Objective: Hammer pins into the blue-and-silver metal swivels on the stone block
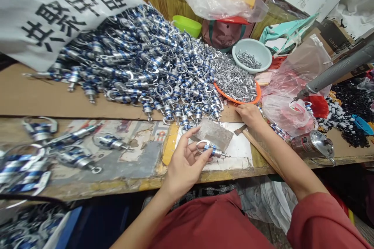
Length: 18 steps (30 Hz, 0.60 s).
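My left hand (187, 159) is closed around a small blue-and-silver metal cylinder (215, 150), with a pale curved loop at one end and a thin eyelet tip at the other. Just behind it lies a grey metal block (216, 134) on a white sheet. My right hand (248, 114) is at the front rim of an orange tray (258, 92) heaped with small silver metal pieces (236, 79). Its fingertips are pressed together; whatever they hold is too small to name. A hammer (257, 144) with a wooden handle lies below my right forearm.
A big pile of similar blue-and-silver cylinders (152, 58) covers the back left, with several more (76, 157) at the front left. A pale blue bowl (265, 52) holds metal pins. At right are a lidded steel cup (312, 146) and a hanging grey power screwdriver (339, 68).
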Each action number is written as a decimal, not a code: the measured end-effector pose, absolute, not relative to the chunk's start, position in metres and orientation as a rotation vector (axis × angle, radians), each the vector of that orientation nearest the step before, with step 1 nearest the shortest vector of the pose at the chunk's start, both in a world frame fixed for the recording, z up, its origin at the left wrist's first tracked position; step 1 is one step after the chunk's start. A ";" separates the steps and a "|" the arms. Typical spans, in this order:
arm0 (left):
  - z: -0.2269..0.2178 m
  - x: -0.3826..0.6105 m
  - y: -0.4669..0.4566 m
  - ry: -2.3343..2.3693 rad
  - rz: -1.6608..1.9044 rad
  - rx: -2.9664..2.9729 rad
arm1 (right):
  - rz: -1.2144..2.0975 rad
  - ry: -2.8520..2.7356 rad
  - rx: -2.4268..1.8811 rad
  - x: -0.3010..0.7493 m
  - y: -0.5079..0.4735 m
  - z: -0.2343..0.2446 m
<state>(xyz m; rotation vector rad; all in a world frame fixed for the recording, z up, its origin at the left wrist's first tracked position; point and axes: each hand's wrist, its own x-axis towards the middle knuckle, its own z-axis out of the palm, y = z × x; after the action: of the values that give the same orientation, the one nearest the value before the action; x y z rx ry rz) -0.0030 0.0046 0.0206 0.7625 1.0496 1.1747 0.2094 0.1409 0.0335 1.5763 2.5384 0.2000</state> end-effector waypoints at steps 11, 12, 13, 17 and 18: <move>0.004 -0.003 0.005 1.056 1.274 0.622 | 0.140 2.569 1.488 0.213 0.135 0.037; 0.004 -0.002 0.005 1.052 1.283 0.618 | 0.132 2.593 1.520 0.210 0.129 0.039; 0.004 -0.001 0.004 1.049 1.290 0.613 | 0.089 2.656 1.553 0.206 0.121 0.041; 0.007 0.002 0.000 1.043 1.298 0.590 | -0.474 3.207 1.498 0.178 0.080 0.045; 0.008 0.003 -0.001 1.045 1.302 0.588 | -0.592 3.320 1.461 0.171 0.071 0.045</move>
<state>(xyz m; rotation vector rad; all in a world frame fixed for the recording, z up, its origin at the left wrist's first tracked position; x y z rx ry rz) 0.0027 -0.0007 0.0083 0.5883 1.0446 1.3020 0.1714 0.0707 0.0449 1.4612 3.3196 -0.5922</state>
